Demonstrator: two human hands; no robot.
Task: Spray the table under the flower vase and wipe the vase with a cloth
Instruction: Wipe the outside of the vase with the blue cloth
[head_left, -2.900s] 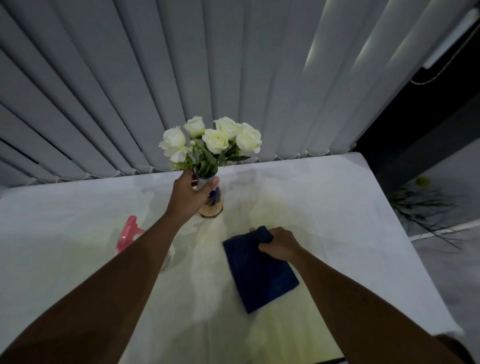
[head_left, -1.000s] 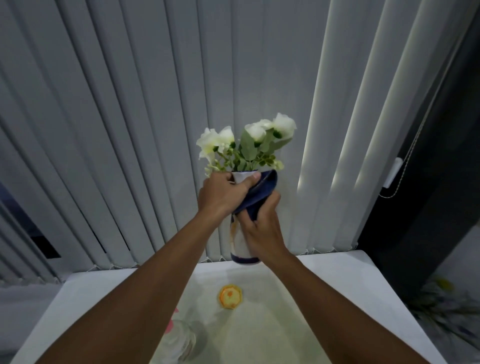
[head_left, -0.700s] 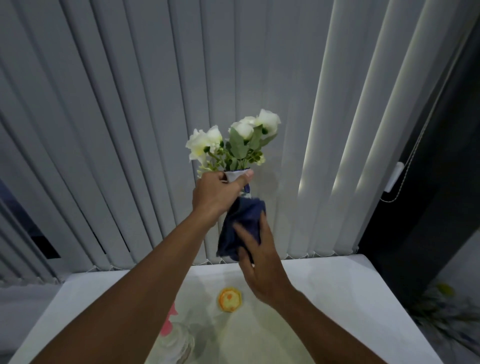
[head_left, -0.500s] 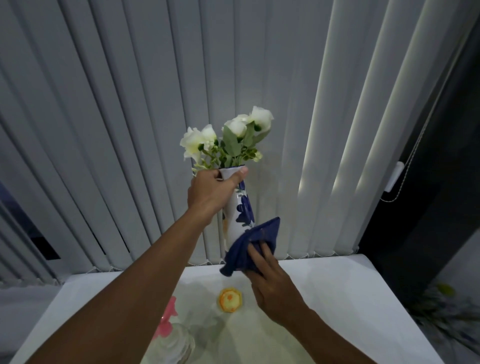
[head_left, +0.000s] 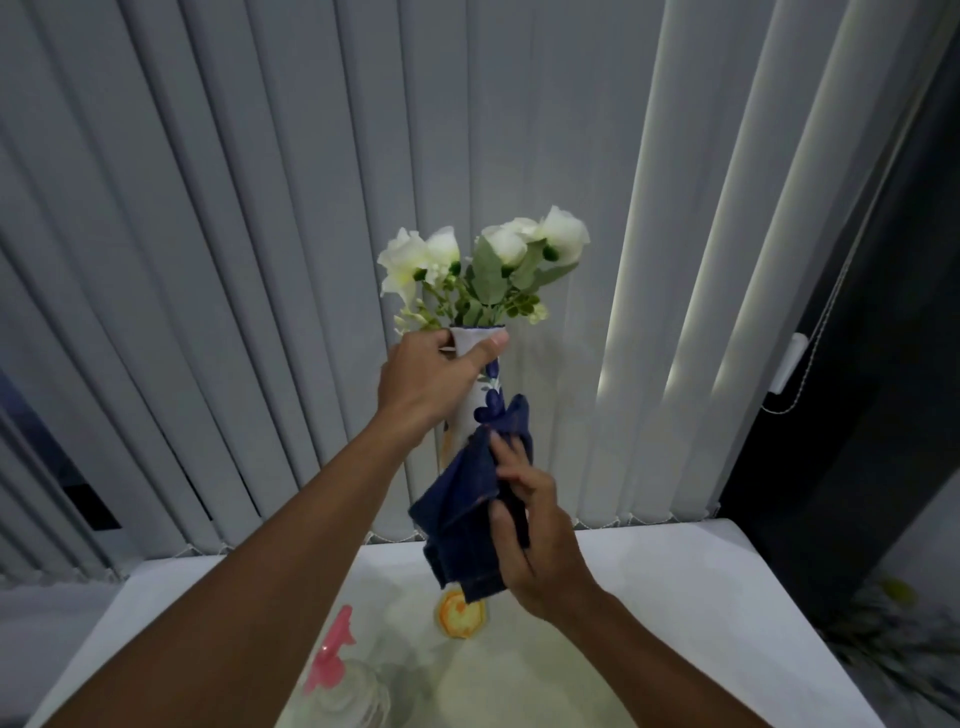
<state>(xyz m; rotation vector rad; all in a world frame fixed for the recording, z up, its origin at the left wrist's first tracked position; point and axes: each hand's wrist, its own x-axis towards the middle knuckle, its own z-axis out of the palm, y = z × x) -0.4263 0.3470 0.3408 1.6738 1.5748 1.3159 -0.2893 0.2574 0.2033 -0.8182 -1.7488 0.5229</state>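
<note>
My left hand (head_left: 431, 382) grips the neck of a white vase (head_left: 483, 397) with blue flower painting, held up in the air above the table. White roses (head_left: 483, 254) stick out of its top. My right hand (head_left: 530, 530) holds a dark blue cloth (head_left: 467, 509) pressed against the vase's lower body, which the cloth hides. A clear spray bottle with a pink trigger (head_left: 332, 660) stands on the white table (head_left: 675, 597) at lower left, beside my left forearm.
A small round orange-and-yellow thing (head_left: 460, 616) lies on the table below the vase. Grey vertical blinds (head_left: 234, 260) hang right behind the table. A dark gap and blurred greenery (head_left: 893, 613) lie past the table's right edge.
The vase was lifted off the table. My right hand picked up the cloth, slid it down the vase from neck to base, and now rubs the lower body.
</note>
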